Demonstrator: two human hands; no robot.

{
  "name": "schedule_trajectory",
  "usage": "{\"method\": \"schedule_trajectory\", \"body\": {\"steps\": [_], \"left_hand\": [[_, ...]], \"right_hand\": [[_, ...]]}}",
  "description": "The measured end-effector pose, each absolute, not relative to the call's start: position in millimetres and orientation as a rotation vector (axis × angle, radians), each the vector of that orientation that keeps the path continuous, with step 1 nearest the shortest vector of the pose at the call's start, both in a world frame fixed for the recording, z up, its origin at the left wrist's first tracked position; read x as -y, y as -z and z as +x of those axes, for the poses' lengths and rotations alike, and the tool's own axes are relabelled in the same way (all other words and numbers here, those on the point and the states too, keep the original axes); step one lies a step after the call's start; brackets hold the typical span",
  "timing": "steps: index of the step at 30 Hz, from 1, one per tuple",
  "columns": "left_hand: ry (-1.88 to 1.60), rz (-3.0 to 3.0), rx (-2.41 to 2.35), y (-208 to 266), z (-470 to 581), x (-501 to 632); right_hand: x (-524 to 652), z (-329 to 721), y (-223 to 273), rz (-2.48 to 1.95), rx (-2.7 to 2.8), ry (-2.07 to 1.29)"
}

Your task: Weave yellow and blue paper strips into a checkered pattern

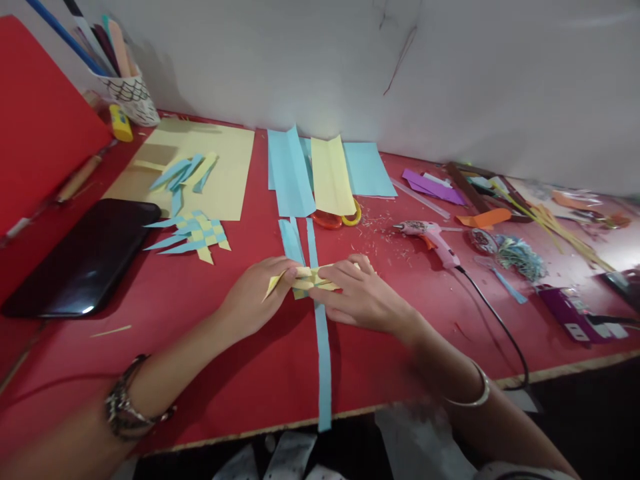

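In the middle of the red table, my left hand (263,293) pinches the left end of a small weave of yellow and blue paper strips (303,283). My right hand (357,293) is closed over its right side, fingers pressing on the strips. A long blue paper strip (323,360) runs through the weave, its near end hanging over the table edge. More blue strip ends (291,240) stick out beyond my hands. To the left lies a woven blue and yellow paper fish shape (197,233) with pointed strip ends. My fingers hide part of the weave.
A black phone (85,260) lies at left, near a yellow sheet (235,173) bearing cut strips. Folded blue paper (293,173) and scissors (327,221) are behind my hands. At right are a pink glue gun (430,240) with its cord and a purple power strip (565,317).
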State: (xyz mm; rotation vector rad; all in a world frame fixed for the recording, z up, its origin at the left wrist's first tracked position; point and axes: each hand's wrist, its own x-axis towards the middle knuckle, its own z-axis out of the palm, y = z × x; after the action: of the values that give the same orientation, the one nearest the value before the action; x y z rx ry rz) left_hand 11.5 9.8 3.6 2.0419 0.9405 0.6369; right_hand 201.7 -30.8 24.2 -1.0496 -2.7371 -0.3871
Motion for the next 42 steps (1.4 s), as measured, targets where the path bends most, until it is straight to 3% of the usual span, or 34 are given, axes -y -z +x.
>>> {"method": "schedule_trajectory", "body": {"steps": [3, 10, 14, 26, 42], "left_hand": [[-0.627, 2.055, -0.950, -4, 12, -10], [-0.642, 2.078, -0.948, -1, 12, -10], [-0.625, 2.102, -0.944, 0, 11, -10], [-0.609, 2.108, -0.956, -3, 13, -9], [-0.443, 2.588, -0.847, 2, 7, -11]], "right_hand": [[31, 200, -22, -0.942, 2.730, 0.401], [23, 209, -18, -0.961, 2.446, -0.258], [19, 211, -13, -1.138, 2.227, -0.471], [12, 205, -7, -1.551, 2.212, -0.335], [16, 214, -19, -1.373, 2.437, -0.643]]}}
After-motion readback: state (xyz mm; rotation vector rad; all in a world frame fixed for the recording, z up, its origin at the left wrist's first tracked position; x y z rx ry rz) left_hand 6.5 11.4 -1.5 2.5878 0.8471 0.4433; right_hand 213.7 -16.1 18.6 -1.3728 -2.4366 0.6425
